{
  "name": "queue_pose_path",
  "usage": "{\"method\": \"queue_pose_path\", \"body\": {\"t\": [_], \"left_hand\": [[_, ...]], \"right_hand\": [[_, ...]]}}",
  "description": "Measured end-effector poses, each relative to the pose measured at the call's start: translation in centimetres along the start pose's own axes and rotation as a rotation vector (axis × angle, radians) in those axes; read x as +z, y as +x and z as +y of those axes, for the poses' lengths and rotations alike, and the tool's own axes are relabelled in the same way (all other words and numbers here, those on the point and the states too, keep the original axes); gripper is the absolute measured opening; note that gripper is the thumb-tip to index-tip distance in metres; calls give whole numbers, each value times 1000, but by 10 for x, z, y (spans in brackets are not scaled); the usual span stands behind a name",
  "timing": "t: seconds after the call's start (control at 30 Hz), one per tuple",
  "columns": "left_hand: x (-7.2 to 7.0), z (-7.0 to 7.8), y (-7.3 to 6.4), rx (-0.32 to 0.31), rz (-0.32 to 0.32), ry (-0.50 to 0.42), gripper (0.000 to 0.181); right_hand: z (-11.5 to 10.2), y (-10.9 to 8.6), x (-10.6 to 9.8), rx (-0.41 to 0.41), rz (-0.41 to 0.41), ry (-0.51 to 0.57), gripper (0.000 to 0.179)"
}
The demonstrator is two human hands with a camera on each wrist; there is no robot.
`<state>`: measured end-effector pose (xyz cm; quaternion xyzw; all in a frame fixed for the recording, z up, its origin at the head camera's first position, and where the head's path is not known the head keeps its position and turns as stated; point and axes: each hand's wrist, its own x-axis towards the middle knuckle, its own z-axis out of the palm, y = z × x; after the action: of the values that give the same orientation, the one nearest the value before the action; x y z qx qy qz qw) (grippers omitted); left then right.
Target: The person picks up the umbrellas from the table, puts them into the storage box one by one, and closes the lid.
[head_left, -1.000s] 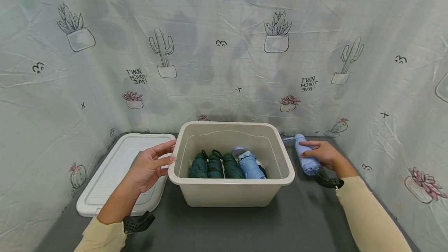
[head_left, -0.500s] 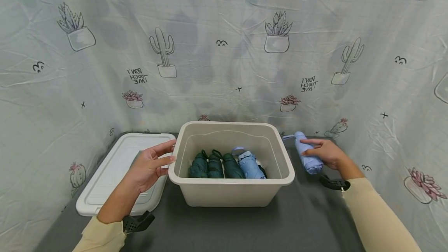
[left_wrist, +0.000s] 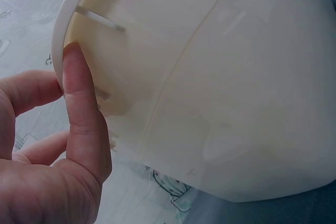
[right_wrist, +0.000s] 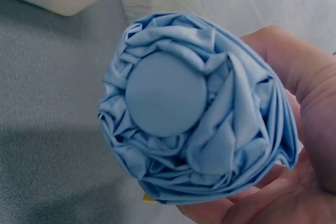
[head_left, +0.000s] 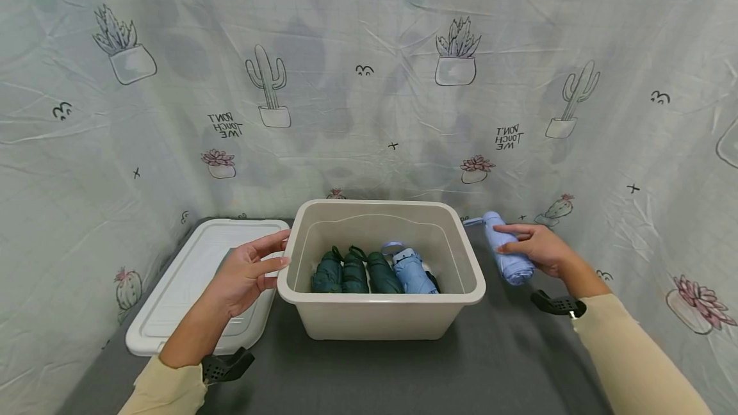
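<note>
A light blue folded umbrella (head_left: 508, 252), rolled up with its wrist strap trailing left, is held tilted in my right hand (head_left: 542, 250), right of the box. Thumb and fingers wrap its side; in the right wrist view its round end cap (right_wrist: 166, 94) faces the camera. A beige plastic storage box (head_left: 377, 319) stands centrally, and my left hand (head_left: 245, 274) grips its left rim with thumb and fingertips (left_wrist: 76, 61). Inside lie several folded umbrellas: dark green ones (head_left: 354, 274) side by side and a light blue one (head_left: 414, 273) at their right. Something dark beside that one is mostly hidden.
A white lid (head_left: 173, 293) lies flat on the dark grey tabletop (head_left: 369, 376), left of the box and partly behind my left arm. A curtain (head_left: 369, 114) printed with cacti closes off the back and both sides.
My right hand and the blue umbrella have shifted slightly right and up. The left hand and the box have stayed put.
</note>
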<state>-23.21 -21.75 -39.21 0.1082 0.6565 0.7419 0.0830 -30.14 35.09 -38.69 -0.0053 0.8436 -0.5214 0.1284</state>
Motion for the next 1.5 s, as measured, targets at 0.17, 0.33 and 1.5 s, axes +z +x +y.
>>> {"method": "queue_pose_path", "body": {"t": [0.17, 0.33, 1.5], "left_hand": [[1, 1, 1, -2, -1, 5, 65], [1, 1, 1, -9, 4, 11, 65], [2, 3, -1, -21, 11, 2, 66]], "right_hand": [[-8, -7, 1, 3, 8, 6, 73], [-15, -12, 3, 3, 16, 15, 73], [-83, -57, 8, -27, -19, 112, 72]]}}
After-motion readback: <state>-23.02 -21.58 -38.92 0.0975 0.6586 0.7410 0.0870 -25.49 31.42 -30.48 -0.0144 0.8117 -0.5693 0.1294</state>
